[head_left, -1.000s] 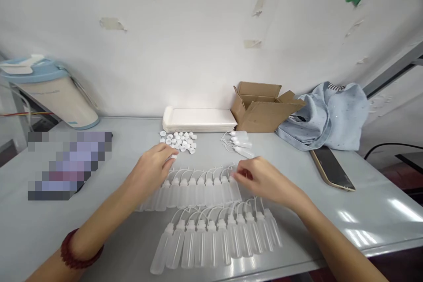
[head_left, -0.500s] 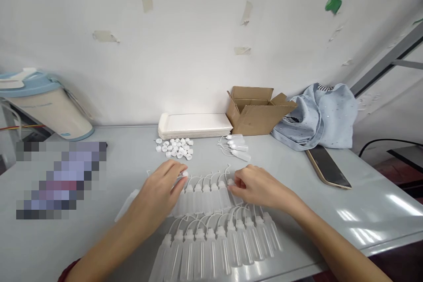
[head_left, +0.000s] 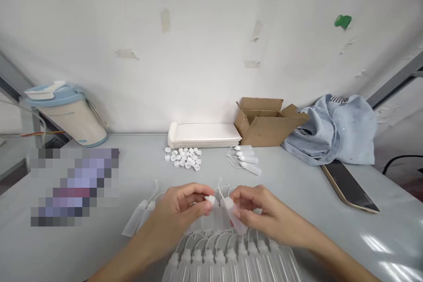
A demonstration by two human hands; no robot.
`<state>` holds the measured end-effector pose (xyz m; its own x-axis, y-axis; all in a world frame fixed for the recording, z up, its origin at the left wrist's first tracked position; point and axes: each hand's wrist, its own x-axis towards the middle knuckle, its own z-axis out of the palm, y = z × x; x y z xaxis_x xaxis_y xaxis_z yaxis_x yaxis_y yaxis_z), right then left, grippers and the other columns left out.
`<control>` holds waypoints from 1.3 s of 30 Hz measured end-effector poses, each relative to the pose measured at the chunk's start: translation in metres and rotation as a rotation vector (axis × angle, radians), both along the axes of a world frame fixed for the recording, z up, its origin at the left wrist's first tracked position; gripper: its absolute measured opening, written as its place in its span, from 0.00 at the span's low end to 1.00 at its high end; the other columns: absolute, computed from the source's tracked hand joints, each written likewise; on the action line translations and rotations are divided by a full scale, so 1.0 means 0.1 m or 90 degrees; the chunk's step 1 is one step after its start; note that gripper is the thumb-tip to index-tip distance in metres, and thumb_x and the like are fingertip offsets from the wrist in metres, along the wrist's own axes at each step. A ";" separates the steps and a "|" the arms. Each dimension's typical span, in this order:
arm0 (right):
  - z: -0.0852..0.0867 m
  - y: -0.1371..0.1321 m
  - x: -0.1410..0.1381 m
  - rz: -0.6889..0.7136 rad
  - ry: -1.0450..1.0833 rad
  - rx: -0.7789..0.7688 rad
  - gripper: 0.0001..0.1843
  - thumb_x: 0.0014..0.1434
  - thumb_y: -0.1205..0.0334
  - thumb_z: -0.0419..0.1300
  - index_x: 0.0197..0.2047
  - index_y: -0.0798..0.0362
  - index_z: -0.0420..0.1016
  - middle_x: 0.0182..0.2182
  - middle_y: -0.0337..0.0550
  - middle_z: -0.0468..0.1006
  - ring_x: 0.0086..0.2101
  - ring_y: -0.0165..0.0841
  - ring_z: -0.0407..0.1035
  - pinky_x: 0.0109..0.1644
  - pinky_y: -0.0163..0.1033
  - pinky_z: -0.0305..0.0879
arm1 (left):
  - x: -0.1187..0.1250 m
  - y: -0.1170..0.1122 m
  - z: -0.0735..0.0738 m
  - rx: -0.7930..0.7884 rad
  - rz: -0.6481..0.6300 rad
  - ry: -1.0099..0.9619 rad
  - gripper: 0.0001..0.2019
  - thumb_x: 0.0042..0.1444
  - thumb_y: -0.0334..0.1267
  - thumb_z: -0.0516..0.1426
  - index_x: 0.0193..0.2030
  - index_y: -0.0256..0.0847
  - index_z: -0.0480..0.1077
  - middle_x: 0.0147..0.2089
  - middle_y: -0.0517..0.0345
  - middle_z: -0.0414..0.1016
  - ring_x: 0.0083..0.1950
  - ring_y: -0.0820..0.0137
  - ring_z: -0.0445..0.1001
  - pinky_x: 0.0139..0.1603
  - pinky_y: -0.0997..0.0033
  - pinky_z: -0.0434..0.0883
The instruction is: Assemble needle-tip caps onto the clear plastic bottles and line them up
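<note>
My right hand (head_left: 261,213) holds a small translucent squeeze bottle (head_left: 235,219) lifted above the rows, neck pointing left. My left hand (head_left: 180,213) pinches a small white cap (head_left: 210,201) right at that bottle's neck. Below both hands a row of similar bottles (head_left: 228,262) lies side by side on the grey table (head_left: 139,176), each with a thin tether loop. Two more bottles (head_left: 139,222) lie to the left of my left hand. A further row behind my hands is mostly hidden.
A pile of white caps (head_left: 185,158) and a few bottles (head_left: 247,161) lie farther back. Behind them are a stack of white trays (head_left: 205,134), an open cardboard box (head_left: 264,121), a blue cloth bag (head_left: 333,130), a phone (head_left: 350,185) and a jug (head_left: 69,112).
My right hand has picked a bottle up from the back row. My left hand has brought a cap from the pile side to the bottle's neck. The view has tilted up slightly.
</note>
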<state>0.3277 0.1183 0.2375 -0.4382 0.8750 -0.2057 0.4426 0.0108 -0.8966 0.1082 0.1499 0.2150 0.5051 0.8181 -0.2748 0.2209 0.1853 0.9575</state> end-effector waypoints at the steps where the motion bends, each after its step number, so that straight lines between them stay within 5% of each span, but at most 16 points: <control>1: -0.01 -0.01 -0.01 0.012 0.011 -0.029 0.11 0.63 0.56 0.52 0.34 0.55 0.67 0.23 0.36 0.71 0.24 0.27 0.68 0.27 0.30 0.57 | 0.00 -0.02 0.01 -0.007 -0.002 -0.015 0.13 0.56 0.46 0.58 0.44 0.44 0.72 0.37 0.59 0.76 0.41 0.67 0.72 0.42 0.70 0.67; 9: -0.09 0.02 -0.05 0.052 0.125 -0.087 0.15 0.65 0.53 0.51 0.42 0.54 0.71 0.32 0.39 0.71 0.26 0.26 0.63 0.29 0.32 0.63 | 0.02 -0.11 0.10 0.081 -0.033 -0.029 0.10 0.59 0.42 0.55 0.45 0.46 0.73 0.39 0.60 0.74 0.41 0.68 0.71 0.41 0.71 0.66; 18: -0.05 0.01 -0.11 0.033 0.013 0.101 0.16 0.67 0.60 0.47 0.39 0.55 0.74 0.31 0.40 0.74 0.33 0.30 0.66 0.39 0.34 0.60 | 0.05 -0.10 0.07 0.270 -0.045 0.088 0.11 0.59 0.38 0.52 0.40 0.44 0.76 0.34 0.59 0.72 0.31 0.71 0.68 0.31 0.74 0.66; 26: -0.17 0.01 -0.13 -0.027 0.166 -0.084 0.22 0.66 0.49 0.47 0.28 0.56 0.66 0.19 0.32 0.57 0.20 0.24 0.48 0.24 0.32 0.46 | 0.05 -0.15 0.03 0.475 0.006 0.095 0.09 0.59 0.32 0.53 0.36 0.43 0.74 0.41 0.57 0.76 0.36 0.71 0.73 0.36 0.74 0.69; 32: -0.21 0.02 -0.14 -0.020 0.286 -0.192 0.23 0.64 0.46 0.50 0.28 0.56 0.64 0.20 0.31 0.57 0.19 0.22 0.44 0.22 0.31 0.42 | 0.05 -0.13 0.08 0.287 0.007 -0.002 0.05 0.56 0.36 0.58 0.37 0.44 0.75 0.43 0.57 0.76 0.43 0.68 0.74 0.43 0.72 0.72; 39: -0.25 0.02 -0.11 -0.011 0.275 -0.179 0.23 0.64 0.45 0.49 0.29 0.56 0.65 0.23 0.34 0.60 0.19 0.21 0.46 0.22 0.31 0.43 | 0.03 -0.10 0.07 0.134 0.011 0.057 0.10 0.56 0.46 0.58 0.38 0.43 0.75 0.32 0.59 0.75 0.34 0.68 0.73 0.33 0.73 0.70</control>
